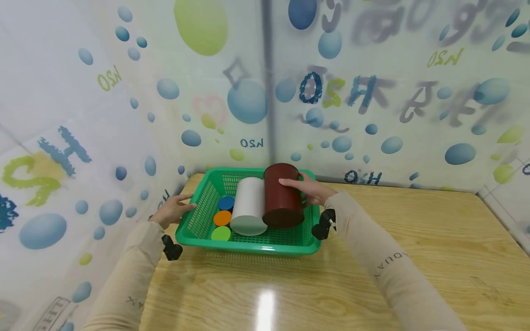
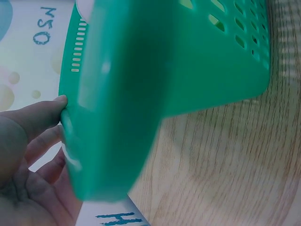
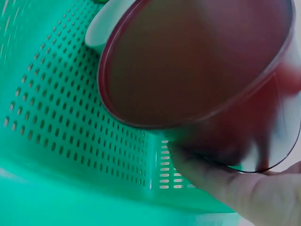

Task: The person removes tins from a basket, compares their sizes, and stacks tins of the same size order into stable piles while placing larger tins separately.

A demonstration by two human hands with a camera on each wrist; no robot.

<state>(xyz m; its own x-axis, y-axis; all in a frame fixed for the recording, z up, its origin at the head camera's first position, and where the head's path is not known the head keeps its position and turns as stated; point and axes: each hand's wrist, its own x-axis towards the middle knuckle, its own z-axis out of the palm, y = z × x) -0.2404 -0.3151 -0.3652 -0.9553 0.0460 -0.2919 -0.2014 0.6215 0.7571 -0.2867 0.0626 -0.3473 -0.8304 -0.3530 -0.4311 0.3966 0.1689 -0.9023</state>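
Note:
A green plastic basket (image 1: 248, 248) with perforated sides stands on the wooden table. My right hand (image 1: 311, 189) grips a dark red cylinder (image 1: 283, 193), thumb across its upper side, fingers behind its right side. The cylinder lies tilted over the right part of the basket, and its round flat end (image 3: 197, 61) fills much of the right wrist view. Beside it in the basket leans a white cylinder (image 1: 250, 204). My left hand (image 1: 171, 210) is at the basket's left rim; in the left wrist view the thumb (image 2: 42, 115) touches the rim edge, with fingers loosely bent.
Blue (image 1: 226, 202), orange (image 1: 222, 218) and green (image 1: 221, 233) round pieces sit in a row at the basket's left. Printed walls (image 1: 232, 151) close in behind and to the left. The wooden tabletop (image 1: 414, 239) extends to the right.

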